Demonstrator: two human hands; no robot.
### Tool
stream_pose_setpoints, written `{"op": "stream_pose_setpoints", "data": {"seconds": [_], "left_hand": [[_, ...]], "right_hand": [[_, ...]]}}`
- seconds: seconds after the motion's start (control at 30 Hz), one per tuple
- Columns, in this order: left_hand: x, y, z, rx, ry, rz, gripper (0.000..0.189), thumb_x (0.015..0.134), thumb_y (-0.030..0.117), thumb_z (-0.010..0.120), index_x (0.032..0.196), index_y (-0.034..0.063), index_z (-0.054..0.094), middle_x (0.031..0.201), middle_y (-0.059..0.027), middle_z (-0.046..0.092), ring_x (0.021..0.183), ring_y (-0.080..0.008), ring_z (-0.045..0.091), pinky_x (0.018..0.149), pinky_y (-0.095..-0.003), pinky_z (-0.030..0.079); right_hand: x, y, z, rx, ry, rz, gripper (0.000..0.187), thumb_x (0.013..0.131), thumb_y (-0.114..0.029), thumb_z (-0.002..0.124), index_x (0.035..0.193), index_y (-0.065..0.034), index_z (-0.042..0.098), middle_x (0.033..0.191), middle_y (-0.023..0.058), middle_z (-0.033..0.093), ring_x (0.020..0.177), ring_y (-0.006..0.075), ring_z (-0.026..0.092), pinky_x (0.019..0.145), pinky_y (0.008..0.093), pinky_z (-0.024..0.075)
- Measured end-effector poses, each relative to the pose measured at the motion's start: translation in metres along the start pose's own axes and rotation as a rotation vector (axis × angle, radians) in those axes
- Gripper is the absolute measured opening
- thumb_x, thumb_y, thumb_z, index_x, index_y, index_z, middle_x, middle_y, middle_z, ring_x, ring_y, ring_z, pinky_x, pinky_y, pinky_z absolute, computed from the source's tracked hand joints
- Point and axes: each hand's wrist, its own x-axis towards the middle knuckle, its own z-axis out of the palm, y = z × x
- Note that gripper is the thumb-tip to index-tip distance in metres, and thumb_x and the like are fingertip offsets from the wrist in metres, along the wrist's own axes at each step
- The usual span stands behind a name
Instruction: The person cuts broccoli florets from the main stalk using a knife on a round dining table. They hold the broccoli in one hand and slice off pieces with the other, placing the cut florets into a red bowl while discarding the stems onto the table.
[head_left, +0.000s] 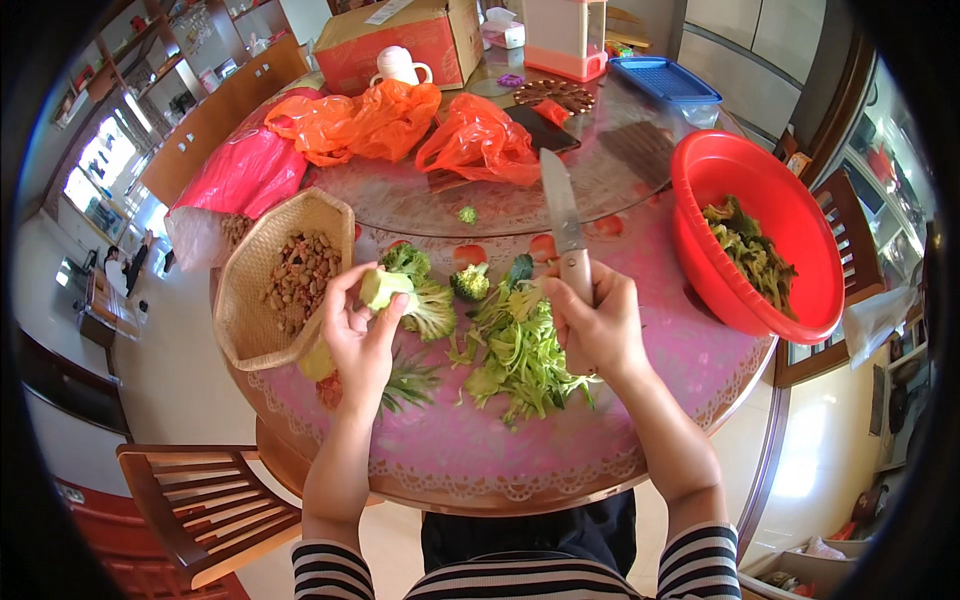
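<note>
My left hand (364, 319) holds a head of broccoli (429, 307) by its thick pale stem, florets pointing right. In my right hand (600, 319) is a kitchen knife (564, 206), its blade up and away from me. Between and below the hands lies a pile of green peelings and leaves (525, 360) on the pink tablecloth. A small broccoli floret (471, 282) sits beyond the pile, and a smaller one (468, 215) lies on the glass turntable. To the right, a red plastic basin (802, 247) contains broccoli pieces (750, 251).
A woven basket (244, 300) with peanuts stands left, near a pink plastic sack (247, 169) and a pineapple crown (409, 386). Orange plastic bags (480, 139), a cardboard box (405, 49) and a blue tray (666, 81) are at the back. A wooden chair (217, 502) stands lower left.
</note>
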Motion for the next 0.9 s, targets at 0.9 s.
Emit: {"op": "stream_pose_setpoints", "data": {"seconds": [0.9], "left_hand": [[0.0, 0.001, 0.026, -0.598, -0.243, -0.359, 0.034, 0.081, 0.007, 0.064, 0.109, 0.002, 0.047, 0.109, -0.0146, 0.057, 0.097, -0.0196, 0.059, 0.084, -0.0322, 0.048]], "right_hand": [[-0.019, 0.0, 0.013, 0.008, -0.488, -0.013, 0.046, 0.093, -0.024, 0.05, 0.134, -0.0071, 0.039, 0.073, -0.005, 0.049, 0.058, 0.0023, 0.036, 0.052, 0.0167, 0.0303]]}}
